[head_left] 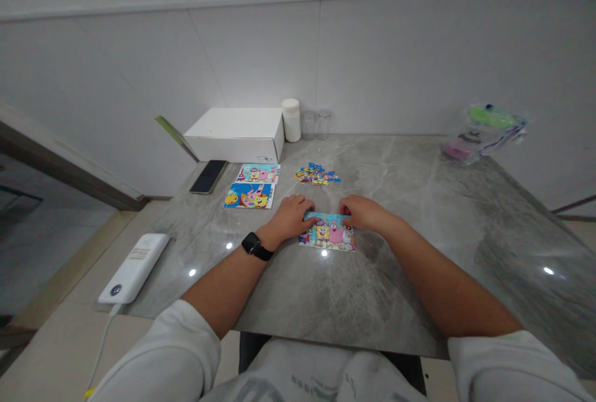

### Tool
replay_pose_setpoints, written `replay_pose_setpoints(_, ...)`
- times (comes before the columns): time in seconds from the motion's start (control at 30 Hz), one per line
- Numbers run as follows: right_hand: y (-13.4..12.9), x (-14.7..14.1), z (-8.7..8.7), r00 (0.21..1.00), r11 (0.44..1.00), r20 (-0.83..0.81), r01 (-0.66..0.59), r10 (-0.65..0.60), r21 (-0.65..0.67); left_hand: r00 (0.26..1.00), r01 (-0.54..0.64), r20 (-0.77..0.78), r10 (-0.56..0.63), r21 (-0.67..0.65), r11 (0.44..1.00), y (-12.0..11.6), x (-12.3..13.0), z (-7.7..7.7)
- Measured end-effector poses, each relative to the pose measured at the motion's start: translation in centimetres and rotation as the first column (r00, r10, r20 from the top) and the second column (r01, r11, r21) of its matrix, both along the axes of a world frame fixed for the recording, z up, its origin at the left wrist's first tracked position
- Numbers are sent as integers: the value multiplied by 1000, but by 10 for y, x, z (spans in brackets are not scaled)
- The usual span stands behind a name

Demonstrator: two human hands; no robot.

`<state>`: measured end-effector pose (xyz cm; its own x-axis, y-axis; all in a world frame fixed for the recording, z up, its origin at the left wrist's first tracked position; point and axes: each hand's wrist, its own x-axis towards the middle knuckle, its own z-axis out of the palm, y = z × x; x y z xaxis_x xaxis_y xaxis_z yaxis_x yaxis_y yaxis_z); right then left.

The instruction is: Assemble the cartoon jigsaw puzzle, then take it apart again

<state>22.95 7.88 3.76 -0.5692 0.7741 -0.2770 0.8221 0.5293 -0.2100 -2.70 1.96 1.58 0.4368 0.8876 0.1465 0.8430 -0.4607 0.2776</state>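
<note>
A small rectangular jigsaw puzzle (329, 236) with bright cartoon characters lies on the grey marbled table in front of me. My left hand (295, 214), with a black watch (257, 245) on its wrist, grips the upper left corner, thumb on the picture. At the upper right corner my right hand (361, 212) holds it with curled fingers and thumb. A heap of loose puzzle pieces (316, 174) lies just beyond. To the left are two picture cards, one with a light blue scene (259, 173) and one in darker blue (250, 196).
A black phone (208, 177) and a white box (235, 132) are at the back left, beside a white bottle (291, 121) and two clear glasses (316, 125). A white power bank (135, 268) with a cable sits at the left edge. A plastic bag (484, 133) lies at the back right.
</note>
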Motion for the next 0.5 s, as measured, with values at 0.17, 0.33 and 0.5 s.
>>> replay_pose_setpoints(0.17,-8,2,-1,1000,998,-26,-11,10,-58,997,62,53,-59,-54,997,-3,1,3)
replay_pose_setpoints(0.33,-10,2,3,995,986,-97,-33,17,-162,982,121,154,-104,-105,987,-3,1,2)
replay_pose_setpoints(0.5,-6,8,8,972,952,-233,-84,13,-296,957,152,273,-97,-191,970,-5,2,1)
